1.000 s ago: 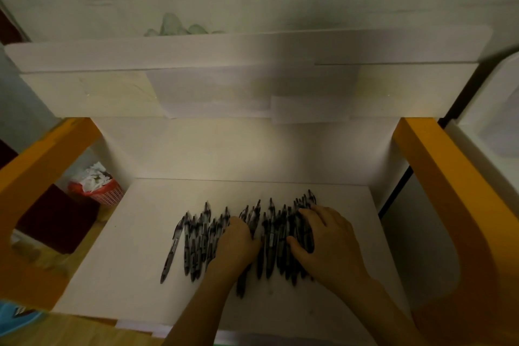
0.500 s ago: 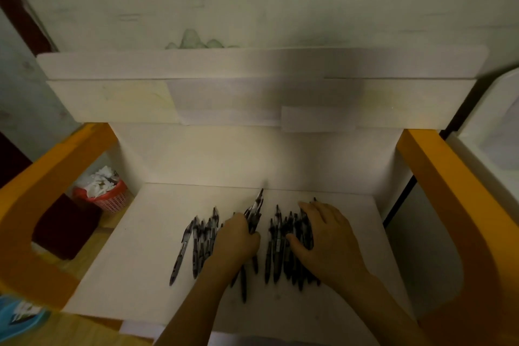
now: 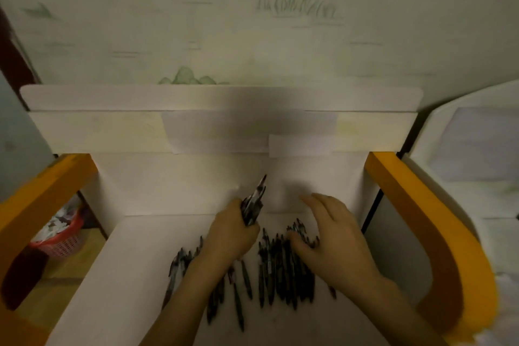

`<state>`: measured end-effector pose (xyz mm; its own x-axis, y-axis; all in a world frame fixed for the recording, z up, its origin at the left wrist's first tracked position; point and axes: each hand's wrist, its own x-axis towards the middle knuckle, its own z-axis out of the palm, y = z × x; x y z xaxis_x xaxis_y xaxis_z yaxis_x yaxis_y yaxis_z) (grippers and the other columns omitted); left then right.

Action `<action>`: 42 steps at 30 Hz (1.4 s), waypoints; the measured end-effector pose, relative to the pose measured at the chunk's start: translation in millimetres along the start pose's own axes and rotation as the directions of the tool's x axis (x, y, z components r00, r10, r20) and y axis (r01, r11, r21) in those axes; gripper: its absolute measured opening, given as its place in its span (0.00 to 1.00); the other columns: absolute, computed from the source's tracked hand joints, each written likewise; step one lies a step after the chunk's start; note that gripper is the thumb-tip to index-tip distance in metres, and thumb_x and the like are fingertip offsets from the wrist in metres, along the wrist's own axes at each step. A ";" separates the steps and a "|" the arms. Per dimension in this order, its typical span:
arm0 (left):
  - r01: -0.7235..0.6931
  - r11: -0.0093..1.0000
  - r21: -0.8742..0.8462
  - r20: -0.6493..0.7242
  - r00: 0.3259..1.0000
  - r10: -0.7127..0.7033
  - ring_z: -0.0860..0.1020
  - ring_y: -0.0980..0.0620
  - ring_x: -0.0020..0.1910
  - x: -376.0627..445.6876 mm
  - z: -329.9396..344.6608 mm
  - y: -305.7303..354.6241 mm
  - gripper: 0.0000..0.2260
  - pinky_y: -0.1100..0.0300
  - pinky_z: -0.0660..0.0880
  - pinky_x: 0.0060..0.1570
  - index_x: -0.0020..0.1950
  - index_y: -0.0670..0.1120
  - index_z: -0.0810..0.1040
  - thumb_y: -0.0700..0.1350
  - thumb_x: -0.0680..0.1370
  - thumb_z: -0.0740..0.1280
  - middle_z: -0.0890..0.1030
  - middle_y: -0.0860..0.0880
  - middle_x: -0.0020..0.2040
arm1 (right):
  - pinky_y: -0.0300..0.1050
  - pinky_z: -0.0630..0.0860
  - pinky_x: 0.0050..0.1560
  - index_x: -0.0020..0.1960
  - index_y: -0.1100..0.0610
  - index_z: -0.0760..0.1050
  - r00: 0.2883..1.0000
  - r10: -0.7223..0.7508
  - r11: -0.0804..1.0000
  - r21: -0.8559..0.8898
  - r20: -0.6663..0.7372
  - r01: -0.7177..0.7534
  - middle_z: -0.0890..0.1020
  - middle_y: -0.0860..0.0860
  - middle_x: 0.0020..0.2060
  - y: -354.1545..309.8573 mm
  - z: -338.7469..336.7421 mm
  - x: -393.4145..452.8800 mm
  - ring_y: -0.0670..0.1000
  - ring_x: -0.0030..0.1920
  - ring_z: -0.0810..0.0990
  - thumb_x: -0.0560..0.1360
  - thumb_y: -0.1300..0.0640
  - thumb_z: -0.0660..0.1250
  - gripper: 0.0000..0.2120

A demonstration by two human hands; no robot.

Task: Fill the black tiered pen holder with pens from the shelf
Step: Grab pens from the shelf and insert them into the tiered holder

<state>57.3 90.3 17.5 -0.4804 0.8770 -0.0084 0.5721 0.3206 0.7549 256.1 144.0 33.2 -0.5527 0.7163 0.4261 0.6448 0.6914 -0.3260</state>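
Observation:
Several black pens [image 3: 278,270] lie side by side on the white lower shelf [image 3: 118,284]. My left hand [image 3: 230,236] grips a bunch of pens [image 3: 254,202], lifted off the shelf with their tips pointing up and away. My right hand [image 3: 334,236] hovers over the right part of the row, its fingers spread and bent, the thumb touching the pens there. The black tiered pen holder is not in view.
A white upper shelf [image 3: 219,98] runs across above the pens, against a painted wall. Orange side panels [image 3: 415,205] flank the shelf unit. A red basket of white scraps [image 3: 60,236] stands on the floor at the left. White furniture [image 3: 471,154] is at the right.
My left hand has closed round a bunch of pens and raised it off the shelf. My right hand has lifted its fingers from the row. The camera has tilted upward.

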 end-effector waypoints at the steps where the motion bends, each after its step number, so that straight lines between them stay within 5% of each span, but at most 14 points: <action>1: -0.031 0.999 -0.040 0.026 0.999 0.032 0.76 0.54 0.37 -0.6 -3.0 8.3 0.06 0.60 0.75 0.35 0.51 0.47 0.72 0.44 0.76 0.66 0.77 0.50 0.41 | 0.44 0.65 0.68 0.71 0.50 0.66 1.000 0.002 1.000 -0.012 -0.021 -0.002 0.72 0.47 0.66 -2.3 -8.6 -1.1 0.49 0.68 0.68 0.73 0.38 0.63 0.31; 8: -0.210 0.951 -0.228 0.111 0.965 0.239 0.79 0.40 0.32 -17.1 -15.7 80.3 0.03 0.46 0.80 0.38 0.46 0.45 0.72 0.42 0.75 0.66 0.77 0.37 0.37 | 0.47 0.64 0.71 0.73 0.45 0.61 0.986 0.037 0.994 -0.091 -0.163 -0.053 0.66 0.44 0.71 -6.9 -70.7 -17.0 0.46 0.72 0.62 0.74 0.36 0.62 0.31; 10: -0.272 0.933 -0.235 0.114 0.946 0.304 0.81 0.42 0.32 -23.1 -15.2 105.2 0.04 0.50 0.82 0.36 0.48 0.44 0.73 0.42 0.76 0.66 0.78 0.35 0.38 | 0.49 0.65 0.71 0.73 0.45 0.62 0.974 0.050 0.991 -0.111 -0.220 -0.076 0.66 0.45 0.72 -0.6 -93.3 -24.4 0.47 0.73 0.61 0.74 0.36 0.64 0.31; 15: -0.414 0.883 -0.223 0.130 0.885 0.448 0.78 0.50 0.29 -37.4 6.2 172.9 0.06 0.61 0.74 0.29 0.50 0.46 0.70 0.40 0.77 0.66 0.76 0.44 0.36 | 0.52 0.68 0.69 0.74 0.45 0.62 0.929 0.096 0.971 -0.173 -0.358 -0.167 0.68 0.45 0.71 28.1 -152.3 -53.7 0.47 0.71 0.64 0.74 0.35 0.60 0.31; 22: -0.556 0.789 -0.261 0.152 0.783 0.602 0.70 0.51 0.29 -85.5 76.9 270.6 0.08 0.55 0.71 0.32 0.43 0.46 0.68 0.41 0.75 0.67 0.71 0.46 0.32 | 0.54 0.71 0.66 0.73 0.45 0.64 0.852 0.198 0.925 -0.196 -0.484 -0.326 0.69 0.45 0.69 98.5 -232.5 -126.7 0.48 0.70 0.66 0.73 0.36 0.63 0.31; 31: -0.630 0.726 -0.276 0.234 0.689 0.686 0.71 0.49 0.29 -175.9 219.9 391.9 0.10 0.56 0.69 0.31 0.40 0.52 0.67 0.43 0.75 0.67 0.72 0.49 0.32 | 0.54 0.68 0.69 0.73 0.44 0.62 0.781 0.329 0.832 -0.228 -0.531 -0.506 0.68 0.44 0.70 213.0 -327.6 -251.8 0.47 0.71 0.65 0.73 0.33 0.61 0.32; 42: -0.600 0.720 -0.350 0.289 0.661 0.692 0.69 0.51 0.27 -213.4 341.9 479.9 0.06 0.56 0.69 0.29 0.45 0.48 0.70 0.42 0.75 0.67 0.71 0.47 0.32 | 0.46 0.63 0.69 0.73 0.45 0.62 0.757 0.377 0.782 -0.254 -0.534 -0.569 0.69 0.45 0.70 337.2 -386.5 -320.6 0.46 0.70 0.65 0.73 0.35 0.63 0.32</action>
<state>661.6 179.4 157.4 0.2703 0.9054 0.3274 0.4676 -0.4207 0.7774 854.8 111.0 112.9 0.1065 0.7520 0.6504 0.9528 0.1098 -0.2829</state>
